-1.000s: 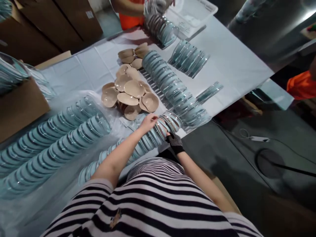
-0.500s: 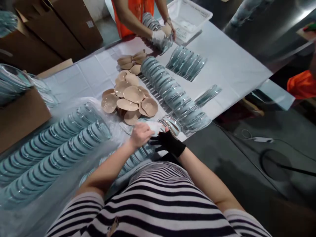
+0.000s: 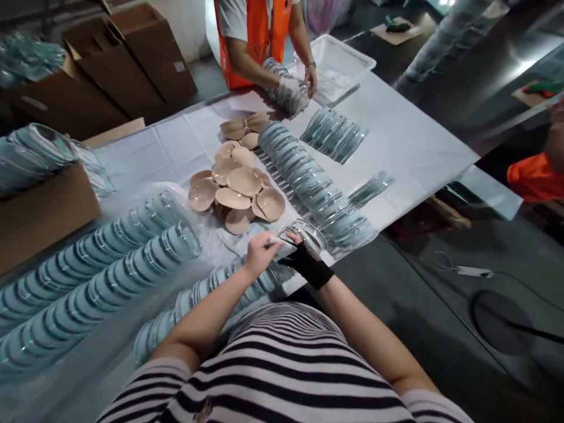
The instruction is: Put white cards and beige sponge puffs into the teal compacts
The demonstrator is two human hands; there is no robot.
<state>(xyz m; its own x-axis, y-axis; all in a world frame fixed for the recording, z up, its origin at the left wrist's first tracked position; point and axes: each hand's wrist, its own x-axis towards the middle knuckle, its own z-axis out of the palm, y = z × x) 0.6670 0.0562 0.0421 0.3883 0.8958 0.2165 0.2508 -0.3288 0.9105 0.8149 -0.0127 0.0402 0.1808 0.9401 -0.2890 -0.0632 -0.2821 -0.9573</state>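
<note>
My left hand (image 3: 259, 254) is bare, its fingers pinched on a small white piece (image 3: 277, 239), too blurred to name. My right hand (image 3: 308, 263) wears a black glove with the thumb tip bare. Its thumb lies against the other end of the white piece, and its dark fingers reach underneath towards my left hand. Just beyond my hands lie a few clear curved lenses (image 3: 308, 232). Further off is a heap of glossy beige oval dishes (image 3: 244, 182). To the right of the heap runs a row of nested clear bluish lenses (image 3: 304, 173) on a slatted rack.
Long stacks of bluish lenses (image 3: 110, 276) lie in plastic at left. Another row (image 3: 189, 305) sits by my left forearm. A co-worker in an orange vest (image 3: 255, 41) grips a lens stack beside a white basket (image 3: 343, 61). Cardboard boxes (image 3: 127, 64) stand behind.
My hands have come closer together, and my right fingers are less spread. The white piece shows smaller between them. The view has tilted up, showing more of the co-worker.
</note>
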